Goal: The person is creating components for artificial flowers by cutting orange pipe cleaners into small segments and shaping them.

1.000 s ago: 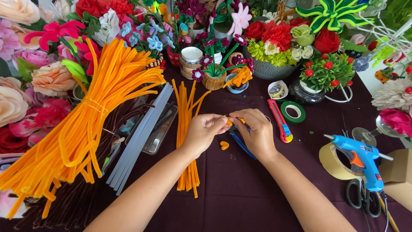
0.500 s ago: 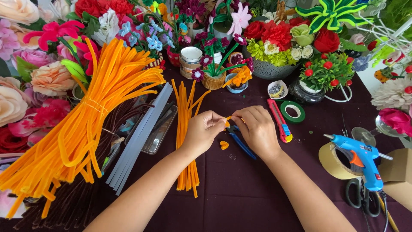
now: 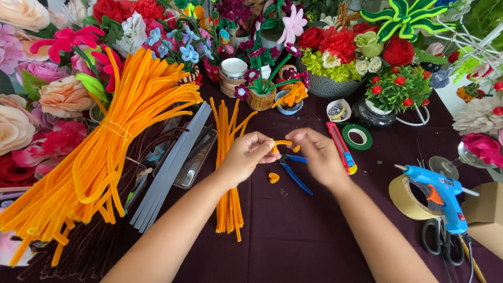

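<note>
My left hand (image 3: 246, 155) and my right hand (image 3: 317, 154) meet over the dark purple tablecloth, pinching a short bent orange pipe cleaner piece (image 3: 283, 142) between their fingertips. A small curled orange piece (image 3: 273, 177) lies on the cloth just below the hands. Blue-handled pliers (image 3: 293, 175) lie under my right hand. A loose row of orange pipe cleaners (image 3: 229, 173) runs beneath my left wrist.
A big tied bundle of orange pipe cleaners (image 3: 99, 152) fills the left. Grey strips (image 3: 173, 165) lie on a metal tray. A red utility knife (image 3: 340, 147), green tape roll (image 3: 357, 137), blue glue gun (image 3: 440, 196), scissors (image 3: 437, 238) and many artificial flowers surround the work spot.
Both hands stayed in place, and the fingers worked the orange piece, which now sticks out more between the fingertips.
</note>
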